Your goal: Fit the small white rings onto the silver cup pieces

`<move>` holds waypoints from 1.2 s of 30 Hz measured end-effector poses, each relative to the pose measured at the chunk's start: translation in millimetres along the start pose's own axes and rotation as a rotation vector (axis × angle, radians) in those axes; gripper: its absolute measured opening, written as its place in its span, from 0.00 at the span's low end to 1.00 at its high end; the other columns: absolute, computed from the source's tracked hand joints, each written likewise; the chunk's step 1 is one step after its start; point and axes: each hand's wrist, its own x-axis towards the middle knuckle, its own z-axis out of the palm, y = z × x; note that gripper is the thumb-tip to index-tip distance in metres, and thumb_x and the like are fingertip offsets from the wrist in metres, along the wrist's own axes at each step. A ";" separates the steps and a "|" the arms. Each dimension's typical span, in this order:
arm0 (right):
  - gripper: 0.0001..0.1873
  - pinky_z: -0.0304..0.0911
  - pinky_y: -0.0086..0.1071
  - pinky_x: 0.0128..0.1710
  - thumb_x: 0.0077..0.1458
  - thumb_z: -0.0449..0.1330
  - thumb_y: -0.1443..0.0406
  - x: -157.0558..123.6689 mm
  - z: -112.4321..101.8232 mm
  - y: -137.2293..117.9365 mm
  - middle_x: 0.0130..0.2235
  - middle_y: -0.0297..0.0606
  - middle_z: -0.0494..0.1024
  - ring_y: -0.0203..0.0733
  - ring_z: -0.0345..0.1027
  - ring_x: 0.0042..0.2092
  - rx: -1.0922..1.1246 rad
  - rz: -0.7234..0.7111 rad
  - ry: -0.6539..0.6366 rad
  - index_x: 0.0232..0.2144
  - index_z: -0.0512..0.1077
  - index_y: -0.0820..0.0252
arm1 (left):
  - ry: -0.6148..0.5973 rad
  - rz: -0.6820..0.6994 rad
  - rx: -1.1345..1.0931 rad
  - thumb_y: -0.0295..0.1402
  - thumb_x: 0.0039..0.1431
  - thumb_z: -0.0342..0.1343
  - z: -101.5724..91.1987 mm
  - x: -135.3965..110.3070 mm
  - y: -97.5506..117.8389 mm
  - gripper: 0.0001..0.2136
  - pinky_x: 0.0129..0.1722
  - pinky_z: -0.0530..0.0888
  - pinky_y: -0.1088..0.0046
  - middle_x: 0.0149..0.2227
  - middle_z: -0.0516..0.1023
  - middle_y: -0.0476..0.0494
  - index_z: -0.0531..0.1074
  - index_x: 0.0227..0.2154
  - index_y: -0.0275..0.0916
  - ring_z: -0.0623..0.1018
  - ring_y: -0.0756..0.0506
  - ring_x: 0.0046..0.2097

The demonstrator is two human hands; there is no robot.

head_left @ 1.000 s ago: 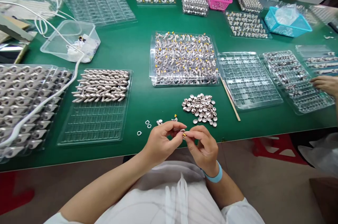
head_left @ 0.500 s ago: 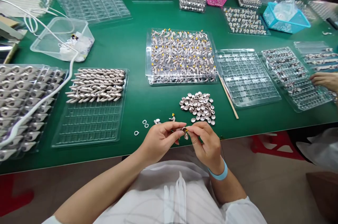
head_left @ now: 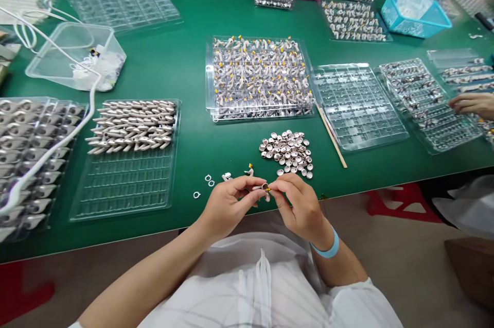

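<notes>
My left hand [head_left: 228, 204] and my right hand [head_left: 299, 207] meet at the near edge of the green table [head_left: 193, 65]. Both pinch one small silvery part with a yellow tip [head_left: 265, 189] between their fingertips. Just beyond them lies a heap of small round metal caps [head_left: 287, 151]. A few white rings [head_left: 204, 186] and loose small parts [head_left: 238, 174] lie on the table left of my hands.
A stacked tray of white, yellow-tipped parts [head_left: 260, 78] sits mid-table, a thin wooden stick [head_left: 331, 135] beside an empty clear tray [head_left: 357, 106]. A half-filled tray of silver pieces [head_left: 129, 153] lies left. Another person's hand [head_left: 471, 104] rests on trays at right; baskets stand far back.
The view has drifted so the table sits slightly higher and left in the frame. My hands stay pinched together on the small part, fingertips shifting slightly.
</notes>
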 end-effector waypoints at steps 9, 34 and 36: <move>0.07 0.66 0.33 0.37 0.62 0.56 0.73 4.9 -2.2 -5.4 0.35 0.37 0.71 0.38 0.66 0.37 0.115 0.149 0.013 0.40 0.69 0.58 | 0.001 0.008 0.034 0.35 0.59 0.59 2.4 -0.3 -0.5 0.10 0.32 0.79 0.76 0.34 0.81 0.43 0.77 0.39 0.35 0.79 0.48 0.34; 0.05 0.64 0.31 0.32 0.61 0.55 0.71 5.2 -8.1 -11.8 0.34 0.38 0.73 0.38 0.67 0.33 -0.021 0.170 -0.160 0.36 0.70 0.58 | -0.071 0.115 0.216 0.34 0.62 0.56 0.4 -3.6 -4.7 0.10 0.37 0.79 0.73 0.38 0.82 0.40 0.78 0.41 0.35 0.81 0.46 0.37; 0.05 0.64 0.31 0.32 0.62 0.55 0.70 7.2 -10.5 -11.8 0.33 0.37 0.72 0.38 0.67 0.33 0.003 0.196 -0.184 0.35 0.70 0.58 | -0.085 0.118 0.228 0.34 0.62 0.56 -0.1 -4.0 -5.8 0.10 0.37 0.79 0.74 0.38 0.82 0.40 0.78 0.42 0.36 0.81 0.46 0.37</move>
